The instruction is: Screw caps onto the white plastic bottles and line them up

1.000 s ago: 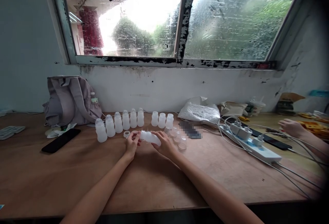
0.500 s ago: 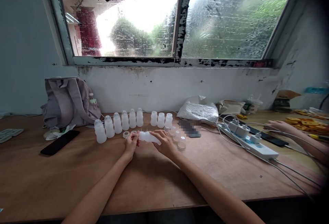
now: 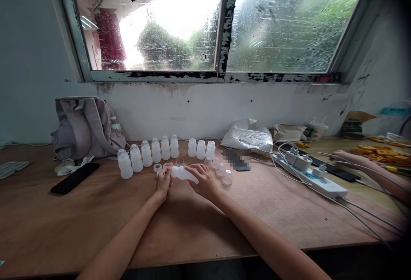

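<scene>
Between my two hands, above the wooden table [image 3: 180, 233], lies a frosted white baby bottle [image 3: 184, 174] on its side. My left hand [image 3: 164, 180] closes around its neck end, and the fingers cover what is there. The fingers of my right hand [image 3: 204, 180] wrap over the body of the bottle from the right. A white collar ring [image 3: 157, 168] rests just behind my left hand, with more small parts partly hidden behind the hands. Several clear domed caps [image 3: 226, 177] stand right of my right hand.
Capped bottles [image 3: 136, 159] form a row at back left; three uncapped bottles [image 3: 201, 149] stand right of them. A black phone [image 3: 75, 178] and grey backpack [image 3: 85, 126] are left. At right are a power strip [image 3: 324, 186], cables and another person's arm [image 3: 375, 173].
My left hand has shifted slightly over the bottle's neck end. The bottle has dipped a little lower, and my right hand stays around its body.
</scene>
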The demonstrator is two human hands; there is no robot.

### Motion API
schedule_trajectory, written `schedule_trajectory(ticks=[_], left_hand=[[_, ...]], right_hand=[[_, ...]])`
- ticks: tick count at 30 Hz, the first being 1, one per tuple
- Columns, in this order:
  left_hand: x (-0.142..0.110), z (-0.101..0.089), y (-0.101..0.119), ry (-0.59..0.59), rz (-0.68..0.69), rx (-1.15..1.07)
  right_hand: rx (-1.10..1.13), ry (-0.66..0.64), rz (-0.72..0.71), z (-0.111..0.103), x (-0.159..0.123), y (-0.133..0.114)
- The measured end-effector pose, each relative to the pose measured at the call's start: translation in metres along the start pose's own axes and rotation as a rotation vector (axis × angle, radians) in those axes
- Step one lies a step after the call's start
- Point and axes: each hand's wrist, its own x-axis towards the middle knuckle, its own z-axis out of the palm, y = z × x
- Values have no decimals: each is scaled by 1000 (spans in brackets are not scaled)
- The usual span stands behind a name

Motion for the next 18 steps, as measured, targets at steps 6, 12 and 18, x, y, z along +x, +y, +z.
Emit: schedule_trajectory(ticks=[6, 12, 18], left_hand=[[6, -5, 9, -89, 60, -130], [8, -8, 11, -163, -58, -289], [8, -6, 3, -207, -121, -183]], right_hand=[[151, 2, 168, -1, 4, 3], [223, -50, 257, 3, 3, 5], [334, -51, 282, 0, 4, -6]])
